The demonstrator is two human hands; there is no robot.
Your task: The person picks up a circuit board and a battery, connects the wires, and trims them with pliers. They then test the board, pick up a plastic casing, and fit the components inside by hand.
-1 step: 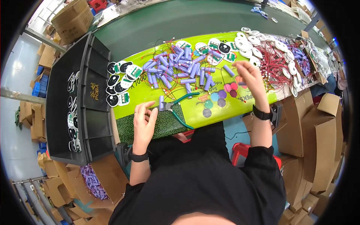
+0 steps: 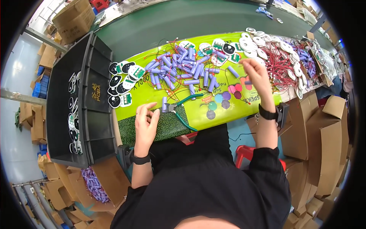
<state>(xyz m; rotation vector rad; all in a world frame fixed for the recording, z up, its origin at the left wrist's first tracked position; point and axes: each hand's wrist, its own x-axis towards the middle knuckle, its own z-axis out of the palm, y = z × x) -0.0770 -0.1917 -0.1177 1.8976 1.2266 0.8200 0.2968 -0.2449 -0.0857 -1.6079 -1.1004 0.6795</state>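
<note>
My left hand (image 2: 146,124) hovers over the dark green patterned end of the mat, fingers loosely bent and apart, with nothing seen in it. Just past its fingertips stands a purple battery cell (image 2: 164,104). Touching or close beside that cell is the head of green-handled cutters (image 2: 183,100), their handles spread. My right hand (image 2: 257,75) is raised over the right part of the mat, fingers curled together. A purple battery cell (image 2: 248,82) shows partly at its palm side; the exact grip is hidden. A heap of wired purple battery cells (image 2: 185,65) lies between the hands, farther off.
White and black rounded casings with green circuit boards (image 2: 126,80) lie left of the heap. A black crate (image 2: 85,110) stands at the left. White rings with red wires (image 2: 280,63) cover the right end. Cardboard boxes (image 2: 324,141) stand at the right; a green belt (image 2: 183,23) runs behind.
My right hand has shifted slightly to the right, and the purple battery cell at its palm has shifted with it. My left hand has stayed almost still.
</note>
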